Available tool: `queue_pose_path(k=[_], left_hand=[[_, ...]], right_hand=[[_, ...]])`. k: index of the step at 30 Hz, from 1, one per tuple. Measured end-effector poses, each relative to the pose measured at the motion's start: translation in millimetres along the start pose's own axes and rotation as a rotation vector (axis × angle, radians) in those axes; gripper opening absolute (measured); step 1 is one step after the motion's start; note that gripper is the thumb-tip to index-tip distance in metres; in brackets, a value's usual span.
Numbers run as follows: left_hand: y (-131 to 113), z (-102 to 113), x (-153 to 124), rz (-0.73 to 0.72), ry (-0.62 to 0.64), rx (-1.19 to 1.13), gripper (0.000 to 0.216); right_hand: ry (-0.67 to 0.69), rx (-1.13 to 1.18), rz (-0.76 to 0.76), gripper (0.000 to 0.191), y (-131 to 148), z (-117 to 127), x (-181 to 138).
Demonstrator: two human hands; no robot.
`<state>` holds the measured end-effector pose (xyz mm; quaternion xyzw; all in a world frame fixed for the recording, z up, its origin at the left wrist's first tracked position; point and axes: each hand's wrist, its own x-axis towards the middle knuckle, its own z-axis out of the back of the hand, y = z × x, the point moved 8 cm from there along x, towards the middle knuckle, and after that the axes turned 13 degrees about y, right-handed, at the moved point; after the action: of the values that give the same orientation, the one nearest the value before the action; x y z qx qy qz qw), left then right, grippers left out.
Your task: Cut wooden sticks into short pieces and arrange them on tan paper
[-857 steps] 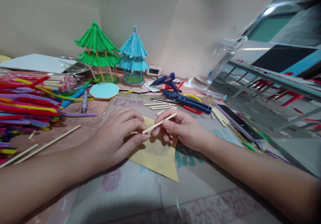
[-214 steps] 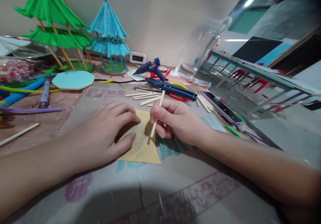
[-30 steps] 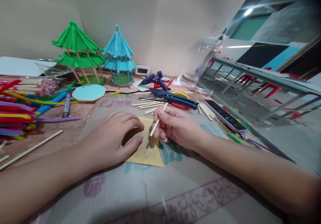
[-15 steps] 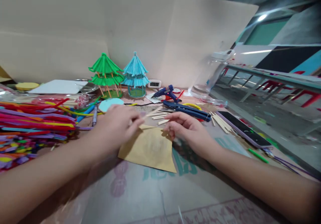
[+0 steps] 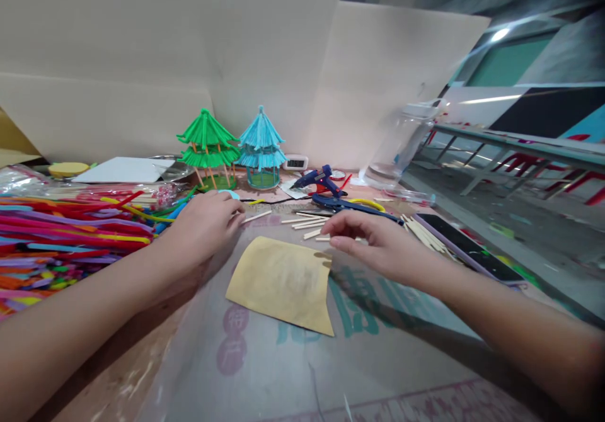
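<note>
My left hand [image 5: 208, 223] is at the left of the mat, its fingers closed at the near end of a thin wooden stick [image 5: 258, 216] that juts out to the right. My right hand [image 5: 366, 236] hovers with thumb and fingers curved and apart, nothing visible between them. Just behind its fingertips lie several short wooden sticks [image 5: 305, 222]. Between the hands, a piece of tan sandpaper [image 5: 281, 283] with a dark worn patch and slightly curled edges rests on the plastic-covered mat [image 5: 265, 371].
Colourful pipe cleaners [image 5: 70, 239] are heaped at left. Behind stand a green pagoda model [image 5: 208, 151] and a blue one [image 5: 261, 148]. A glue gun [image 5: 316, 179], dark blue pliers [image 5: 347, 205], a clear jug [image 5: 397, 145] and a phone [image 5: 467, 245] are to the right.
My left hand has moved left, off the sandpaper, with the stick. My right hand has shifted slightly right and lifted from the sandpaper's corner. The view has tilted slightly.
</note>
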<state>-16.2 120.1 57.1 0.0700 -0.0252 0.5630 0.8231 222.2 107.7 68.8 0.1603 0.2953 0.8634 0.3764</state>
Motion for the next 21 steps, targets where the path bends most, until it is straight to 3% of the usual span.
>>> queue_pose_path(k=[4, 8, 10, 14, 18, 21], left_hand=[[-33, 6, -8, -0.116, -0.024, -0.166, 0.034], [-74, -4, -21, -0.378, 0.049, -0.401, 0.027], [-86, -12, -27, -0.443, 0.103, -0.429, 0.027], [-96, -19, -32, -0.442, 0.154, -0.411, 0.03], [-100, -20, -35, -0.427, 0.167, -0.428, 0.03], [-100, -21, -37, -0.434, 0.158, -0.442, 0.027]], right_hand=[[0.01, -0.473, -0.142, 0.018, -15, 25, 1], [0.121, -0.617, -0.233, 0.018, -40, 17, 2], [0.124, -0.616, -0.197, 0.016, -45, 10, 3], [0.083, -0.587, -0.064, 0.018, -42, -2, 5], [0.049, -0.544, -0.083, 0.019, -34, -3, 2], [-0.014, -0.17, -0.072, 0.007, -23, -1, -4]])
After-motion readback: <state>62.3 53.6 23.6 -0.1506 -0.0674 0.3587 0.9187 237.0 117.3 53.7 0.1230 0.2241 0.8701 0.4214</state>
